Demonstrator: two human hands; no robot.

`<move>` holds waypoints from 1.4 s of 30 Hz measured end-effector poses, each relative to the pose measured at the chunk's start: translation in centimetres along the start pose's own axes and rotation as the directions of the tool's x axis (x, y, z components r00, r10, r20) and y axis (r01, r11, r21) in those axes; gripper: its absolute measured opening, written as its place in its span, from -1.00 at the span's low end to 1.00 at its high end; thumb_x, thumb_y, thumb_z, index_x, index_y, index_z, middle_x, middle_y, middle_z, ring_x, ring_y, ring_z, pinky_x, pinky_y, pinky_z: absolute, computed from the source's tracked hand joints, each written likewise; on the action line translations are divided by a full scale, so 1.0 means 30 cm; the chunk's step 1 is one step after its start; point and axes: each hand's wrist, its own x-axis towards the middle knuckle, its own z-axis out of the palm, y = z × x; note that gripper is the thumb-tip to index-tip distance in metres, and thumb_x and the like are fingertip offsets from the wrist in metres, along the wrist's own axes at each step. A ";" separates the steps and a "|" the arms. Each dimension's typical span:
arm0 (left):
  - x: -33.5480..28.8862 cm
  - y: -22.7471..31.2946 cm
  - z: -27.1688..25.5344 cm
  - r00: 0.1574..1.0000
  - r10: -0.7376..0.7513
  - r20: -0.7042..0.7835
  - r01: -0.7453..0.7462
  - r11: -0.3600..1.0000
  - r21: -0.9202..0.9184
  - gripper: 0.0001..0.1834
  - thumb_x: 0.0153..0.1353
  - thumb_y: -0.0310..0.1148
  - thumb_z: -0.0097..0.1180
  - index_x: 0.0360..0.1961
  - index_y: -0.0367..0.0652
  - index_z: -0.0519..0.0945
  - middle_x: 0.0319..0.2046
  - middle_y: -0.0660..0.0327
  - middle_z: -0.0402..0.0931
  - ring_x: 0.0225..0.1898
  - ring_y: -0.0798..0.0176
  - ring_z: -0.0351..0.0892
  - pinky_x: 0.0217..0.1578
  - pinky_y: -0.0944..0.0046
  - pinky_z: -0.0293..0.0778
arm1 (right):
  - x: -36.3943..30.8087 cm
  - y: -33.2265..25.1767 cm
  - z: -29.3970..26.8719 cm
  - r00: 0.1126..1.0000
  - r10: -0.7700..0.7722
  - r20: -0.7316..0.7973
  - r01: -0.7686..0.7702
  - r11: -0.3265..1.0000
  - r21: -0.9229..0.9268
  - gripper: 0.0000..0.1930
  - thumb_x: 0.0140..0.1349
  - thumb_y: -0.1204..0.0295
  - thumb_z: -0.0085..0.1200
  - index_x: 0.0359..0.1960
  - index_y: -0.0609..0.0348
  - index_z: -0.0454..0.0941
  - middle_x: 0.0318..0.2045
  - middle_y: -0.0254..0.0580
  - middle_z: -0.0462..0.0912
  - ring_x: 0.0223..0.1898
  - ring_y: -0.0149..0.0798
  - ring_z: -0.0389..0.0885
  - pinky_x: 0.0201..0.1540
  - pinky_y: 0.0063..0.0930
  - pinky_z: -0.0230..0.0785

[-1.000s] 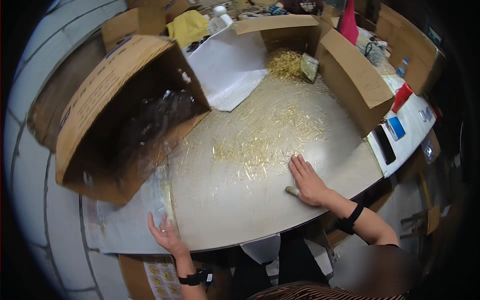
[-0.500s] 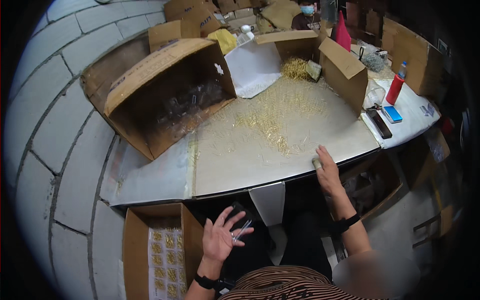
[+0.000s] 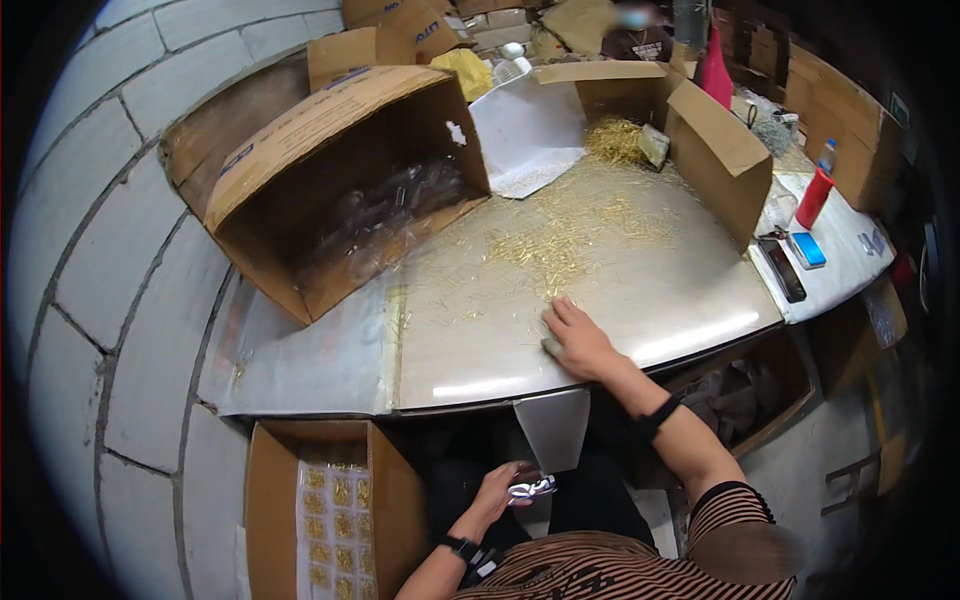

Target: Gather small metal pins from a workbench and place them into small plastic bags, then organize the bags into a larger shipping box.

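Note:
Low over my lap, my left hand [image 3: 495, 489] is closed around a small clear plastic case [image 3: 531, 489] that catches the light. Its contents, if any, cannot be made out. My right hand [image 3: 580, 340] lies palm down on the pale tabletop [image 3: 470, 355], fingers stretched toward the near end of a scatter of thin gold-coloured metal pins [image 3: 540, 250]. A wrap covers one of its digits. Whether any pins lie under the fingertips is hidden. At the table's back, a denser heap of the pins [image 3: 615, 142] sits against cardboard.
A carton on its side [image 3: 330, 120] holds clear plastic cases [image 3: 400, 195]. Below left, an open carton [image 3: 400, 490] holds rows of clear packs with gold pins [image 3: 342, 520]. At right are a phone [image 3: 782, 270], a blue-topped box [image 3: 806, 250] and a red bottle [image 3: 815, 197]. Another person [image 3: 637, 42] sits beyond.
My right hand has moved left from the table's front edge to the pins' near end. My left hand has shifted right and closed around the clear case. The view has shifted slightly.

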 end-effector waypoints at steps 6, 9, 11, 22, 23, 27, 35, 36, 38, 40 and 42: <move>0.094 0.048 0.112 0.982 -0.136 0.129 0.121 0.986 0.116 -0.50 0.39 -0.14 -0.29 0.14 -0.34 0.31 0.00 0.00 0.47 -0.20 0.04 0.65 -0.46 0.21 0.64 | -0.023 0.076 -0.012 0.956 0.222 -0.189 -0.042 0.746 0.665 -0.48 0.30 0.20 -0.07 0.23 0.18 0.27 0.30 0.13 0.15 0.34 0.00 0.12 0.34 -0.33 0.00; 0.091 0.047 0.154 0.978 -0.151 0.142 0.137 0.985 0.104 -0.46 0.39 -0.10 -0.35 0.16 -0.33 0.29 0.01 -0.03 0.47 -0.19 0.01 0.65 -0.46 0.22 0.64 | 0.036 -0.045 0.040 0.995 0.045 -0.093 -0.039 0.997 0.070 -0.40 0.28 0.16 -0.08 0.26 0.28 0.18 0.31 0.16 0.12 0.34 0.10 0.07 0.34 -0.16 -0.03; 0.097 0.033 0.160 0.978 -0.132 0.161 0.116 0.987 0.108 -0.44 0.39 -0.08 -0.40 0.15 -0.36 0.29 -0.01 -0.05 0.48 -0.16 -0.05 0.64 -0.42 0.23 0.64 | 0.018 -0.083 0.109 0.976 0.075 -0.205 -0.068 0.997 0.043 -0.43 0.25 0.23 -0.09 0.20 0.39 0.23 0.29 0.19 0.15 0.34 0.09 0.08 0.34 -0.15 -0.04; 0.078 0.007 0.164 0.974 -0.032 0.224 0.060 0.991 -0.120 -0.40 0.40 0.00 -0.39 0.14 -0.35 0.31 -0.05 -0.01 0.52 -0.18 -0.01 0.65 -0.47 0.29 0.63 | -0.372 -0.202 -0.170 0.967 0.056 -0.250 0.054 0.910 0.410 -0.61 0.06 0.66 0.04 -0.01 0.19 0.50 0.00 0.05 0.54 0.06 0.02 0.50 0.11 -0.30 0.37; 0.089 -0.001 0.164 0.975 -0.030 0.222 0.053 0.994 -0.099 -0.41 0.40 0.00 -0.38 0.13 -0.33 0.34 -0.08 0.00 0.54 -0.19 0.03 0.65 -0.47 0.29 0.63 | -0.381 -0.174 -0.186 0.965 0.049 -0.257 0.060 0.916 0.398 -0.61 0.06 0.66 0.04 -0.01 0.19 0.50 0.00 0.05 0.54 0.06 0.02 0.50 0.11 -0.30 0.37; 0.104 -0.037 0.132 0.982 0.001 0.187 0.023 0.991 -0.128 -0.45 0.40 -0.05 -0.33 0.05 -0.36 0.40 -0.15 0.02 0.57 -0.25 0.17 0.66 -0.50 0.26 0.65 | -0.376 -0.107 -0.228 0.962 0.032 -0.273 0.094 0.895 0.436 -0.66 0.07 0.64 0.02 -0.05 0.21 0.51 -0.05 0.09 0.55 0.00 0.06 0.53 0.06 -0.28 0.40; 0.110 -0.071 0.140 0.983 -0.103 0.151 0.110 0.993 -0.039 -0.57 0.37 -0.23 -0.27 0.03 -0.37 0.43 -0.17 -0.01 0.58 -0.29 0.11 0.67 -0.50 0.24 0.65 | -0.126 0.006 -0.037 0.970 -0.134 -0.202 0.174 0.965 0.194 -0.59 0.23 0.33 -0.01 0.07 0.28 0.41 0.12 0.09 0.42 0.19 0.03 0.35 0.21 -0.29 0.24; 0.127 -0.078 0.134 0.981 -0.078 0.179 0.079 0.997 -0.001 -0.59 0.36 -0.26 -0.24 0.02 -0.37 0.45 -0.18 0.00 0.59 -0.29 0.13 0.67 -0.50 0.26 0.65 | -0.083 0.025 -0.031 0.961 -0.088 -0.263 0.106 0.993 0.056 -0.56 0.24 0.29 -0.04 0.08 0.32 0.39 0.15 0.08 0.40 0.22 0.02 0.31 0.24 -0.30 0.20; 0.136 -0.084 0.128 0.982 -0.081 0.172 0.084 0.996 -0.013 -0.59 0.36 -0.27 -0.23 0.02 -0.37 0.45 -0.18 0.00 0.59 -0.28 0.14 0.67 -0.51 0.26 0.64 | -0.083 0.036 -0.043 0.980 -0.047 -0.194 0.065 0.994 0.088 -0.60 0.21 0.34 0.00 0.05 0.30 0.42 0.16 0.04 0.39 0.23 0.03 0.30 0.23 -0.29 0.21; 0.132 -0.072 0.125 0.982 -0.113 0.149 0.112 0.994 0.011 -0.59 0.36 -0.27 -0.26 0.02 -0.37 0.43 -0.18 0.02 0.59 -0.28 0.14 0.66 -0.53 0.26 0.63 | -0.136 0.002 -0.049 0.990 -0.040 -0.137 0.056 0.992 0.116 -0.60 0.20 0.35 0.01 0.05 0.30 0.42 0.16 0.04 0.39 0.23 0.03 0.30 0.23 -0.28 0.21; 0.151 -0.089 0.104 0.984 -0.107 0.140 0.115 0.992 -0.050 -0.61 0.35 -0.26 -0.23 -0.02 -0.37 0.46 -0.22 0.03 0.59 -0.33 0.16 0.66 -0.56 0.25 0.61 | -0.223 -0.045 -0.045 0.970 -0.153 -0.189 0.161 0.987 0.029 -0.60 0.16 0.39 0.04 0.03 0.30 0.43 0.13 0.01 0.42 0.21 0.01 0.33 0.20 -0.28 0.25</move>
